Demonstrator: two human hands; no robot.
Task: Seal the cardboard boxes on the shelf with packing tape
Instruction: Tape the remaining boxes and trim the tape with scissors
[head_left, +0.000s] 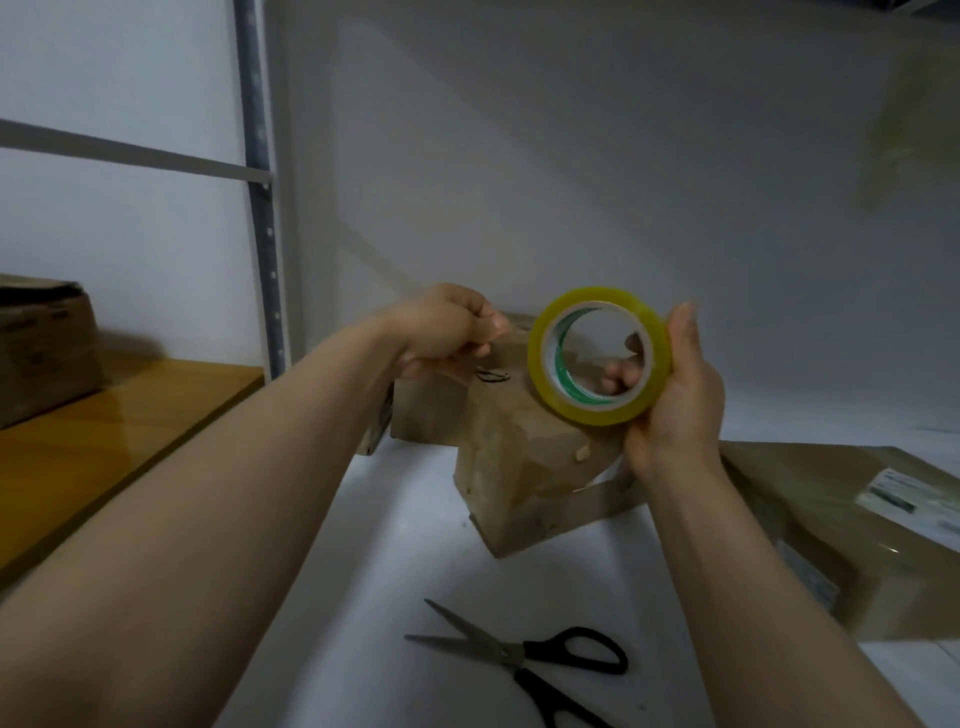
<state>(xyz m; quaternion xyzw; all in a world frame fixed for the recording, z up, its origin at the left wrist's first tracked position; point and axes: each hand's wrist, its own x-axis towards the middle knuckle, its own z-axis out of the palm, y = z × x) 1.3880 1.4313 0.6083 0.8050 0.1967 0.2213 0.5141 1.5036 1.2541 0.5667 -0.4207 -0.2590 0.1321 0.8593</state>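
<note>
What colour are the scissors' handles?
Black; the scissors' handles show best in the head view.

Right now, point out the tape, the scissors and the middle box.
tape (582, 410), head view, lower yellow band.
scissors (504, 653), head view, pivot.
middle box (498, 467), head view, brown cardboard face.

I'm getting dim, flat light: soft shadows behind the boxes (519, 467), a sheen on the wooden shelf (104, 421), edges bowing, top-right corner smeared.
</note>
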